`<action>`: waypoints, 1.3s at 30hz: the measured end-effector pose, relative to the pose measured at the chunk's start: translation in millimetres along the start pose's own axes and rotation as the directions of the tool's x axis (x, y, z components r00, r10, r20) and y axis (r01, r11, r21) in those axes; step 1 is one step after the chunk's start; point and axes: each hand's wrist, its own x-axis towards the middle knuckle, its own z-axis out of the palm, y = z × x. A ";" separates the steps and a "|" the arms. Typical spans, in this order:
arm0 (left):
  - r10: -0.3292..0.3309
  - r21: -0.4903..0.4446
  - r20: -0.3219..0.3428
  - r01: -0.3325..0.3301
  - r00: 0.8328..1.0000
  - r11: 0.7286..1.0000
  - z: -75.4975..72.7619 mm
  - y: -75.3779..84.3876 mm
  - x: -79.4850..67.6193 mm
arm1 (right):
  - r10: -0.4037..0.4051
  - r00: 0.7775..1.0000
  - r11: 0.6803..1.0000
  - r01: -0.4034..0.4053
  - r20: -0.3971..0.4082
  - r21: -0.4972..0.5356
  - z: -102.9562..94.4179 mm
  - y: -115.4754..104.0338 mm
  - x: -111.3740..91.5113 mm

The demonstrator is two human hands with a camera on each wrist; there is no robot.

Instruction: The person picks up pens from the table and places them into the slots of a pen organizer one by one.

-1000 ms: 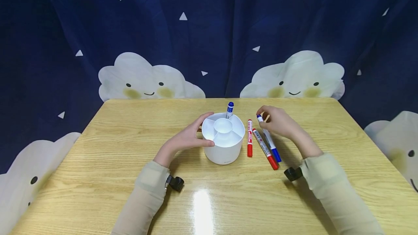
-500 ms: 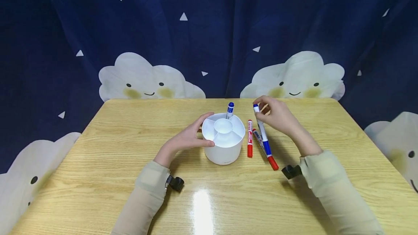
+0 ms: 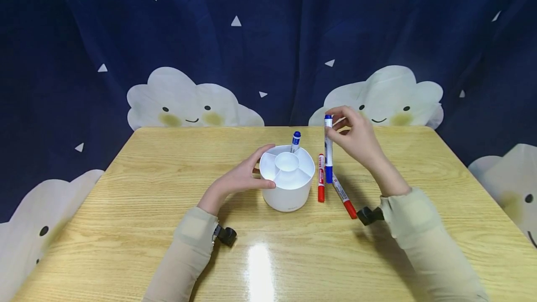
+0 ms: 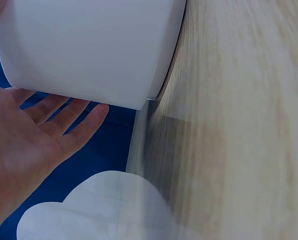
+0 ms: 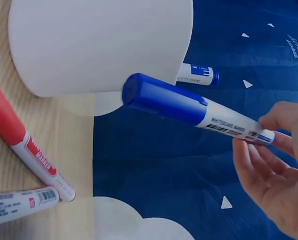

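A white round pen holder with several compartments stands mid-table. My left hand grips its left side, thumb over the front rim and fingers around the back; the left wrist view shows those fingers against the white wall. One blue marker stands in a rear compartment. To the right of the holder, my right hand pinches another blue whiteboard marker near its upper end. This marker hangs upright, blue cap downward, raised above the table.
Two red-capped markers lie right of the holder: one roughly straight beside it, the other slanting toward the right forearm. The wooden table ends at a dark blue curtain with cloud prints.
My right hand has lifted the blue marker off the table, moving it up and leftward and turning it from slanted to upright. The left hand and the pen holder have stayed put.
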 end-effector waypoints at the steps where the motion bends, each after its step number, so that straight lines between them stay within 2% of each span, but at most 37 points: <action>1: -0.003 0.002 -0.001 0.003 1.000 1.000 0.2 -0.5 0.0 | 0.002 1.000 1.000 -0.001 -0.017 0.009 -0.2 -1.6 0.4; 8: -0.004 -0.001 -0.007 0.004 1.000 1.000 0.6 -0.8 0.2 | -0.031 0.987 0.995 0.046 -0.156 0.093 -5.3 -30.2 1.2; 15: -0.007 -0.022 -0.005 0.007 1.000 1.000 0.1 -0.3 0.8 | -0.020 0.962 0.974 0.080 -0.273 0.210 -6.4 -36.3 7.2; 18: -0.011 -0.025 0.000 0.011 1.000 1.000 -0.2 -0.6 0.6 | -0.035 0.951 0.972 0.104 -0.307 0.212 -5.1 -41.2 7.1; 22: -0.010 -0.028 0.005 0.010 1.000 1.000 -0.6 -0.6 0.4 | -0.054 0.949 0.970 0.124 -0.310 0.210 -1.3 -44.6 4.9; 34: -0.005 -0.018 0.000 0.005 1.000 1.000 0.4 -0.4 0.8 | -0.059 0.968 0.971 0.112 -0.245 0.209 9.0 -42.2 -4.5; 39: 0.005 -0.018 0.018 -0.004 1.000 1.000 -0.6 0.0 0.8 | -0.058 0.975 0.963 0.111 -0.214 0.244 14.6 -38.7 -8.1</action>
